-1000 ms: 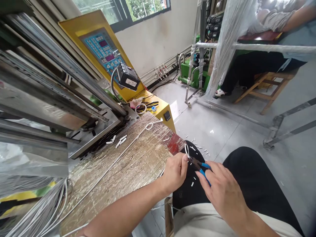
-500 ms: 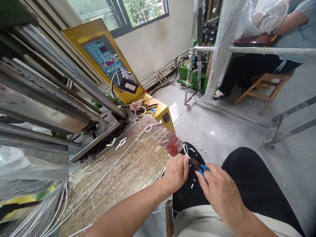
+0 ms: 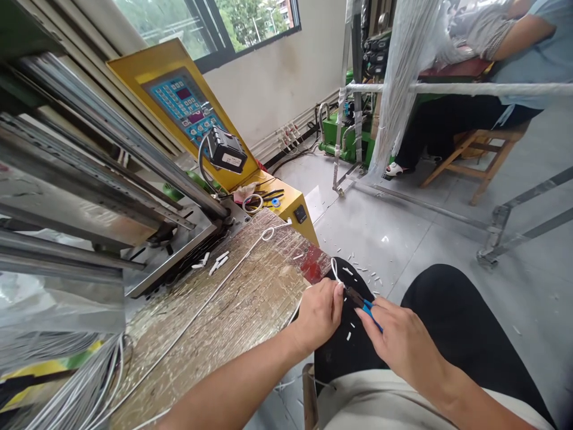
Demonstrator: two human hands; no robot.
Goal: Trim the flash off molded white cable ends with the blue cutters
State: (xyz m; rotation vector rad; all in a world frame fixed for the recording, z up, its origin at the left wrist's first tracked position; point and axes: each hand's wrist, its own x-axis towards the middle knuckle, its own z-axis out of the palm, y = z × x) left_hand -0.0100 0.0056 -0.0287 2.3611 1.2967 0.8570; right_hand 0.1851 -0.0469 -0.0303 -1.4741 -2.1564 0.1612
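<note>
Pinching a looped white cable (image 3: 334, 267) between thumb and forefinger of the left hand (image 3: 319, 313), just past the bench corner and over a black trouser leg (image 3: 329, 353). Gripping blue-handled pliers (image 3: 356, 297) in the right hand (image 3: 398, 334), with the jaws at the neck of the loop, beside the left fingertips. Whether biting on the cable or merely touching, too small to tell. Hands near each other but apart, bridged by cable and pliers.

Just changed: the spread of the handles, plain a second ago, now narrowed inside the right fist. Unchanged: the left pinch, the upright loop, the place of both hands over the leg. Judged from that: squeezing in progress at the loop's neck rather than mere lining-up, with steadiness of the left pinch mattering most. No clear sign yet of a finished stroke; among the white scraps (image 3: 348, 336) on the leg, nothing plainly new.

On the film-covered workbench (image 3: 242, 292), just as a second ago, a second white cable (image 3: 203, 307) with a loop near its far end, and a few short white tubes (image 3: 218, 263) beside it. More white offcuts (image 3: 376, 278) strewn over the floor.
</note>
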